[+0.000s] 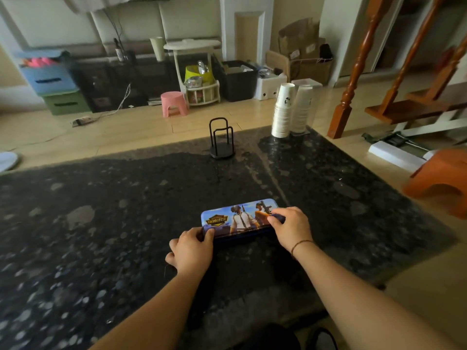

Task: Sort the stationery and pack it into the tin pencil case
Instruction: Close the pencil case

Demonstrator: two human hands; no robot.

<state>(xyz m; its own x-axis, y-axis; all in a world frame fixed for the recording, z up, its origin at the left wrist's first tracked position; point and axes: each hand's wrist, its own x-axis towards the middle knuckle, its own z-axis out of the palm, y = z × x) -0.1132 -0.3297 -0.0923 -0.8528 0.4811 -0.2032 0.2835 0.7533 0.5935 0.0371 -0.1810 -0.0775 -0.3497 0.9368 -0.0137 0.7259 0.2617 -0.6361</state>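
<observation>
A closed tin pencil case [240, 218] with a printed game picture lies flat on a dark speckled stone desk [101, 223], toward the near edge, right of the middle. The left hand [192, 251] grips its near-left corner, thumb on the lid. The right hand [290, 228] curls over its right end. Bare stone spreads wide to the left. A black wire stand [222, 140] sits at the far edge; stacked paper cups [290, 109] occupy the far-right corner.
</observation>
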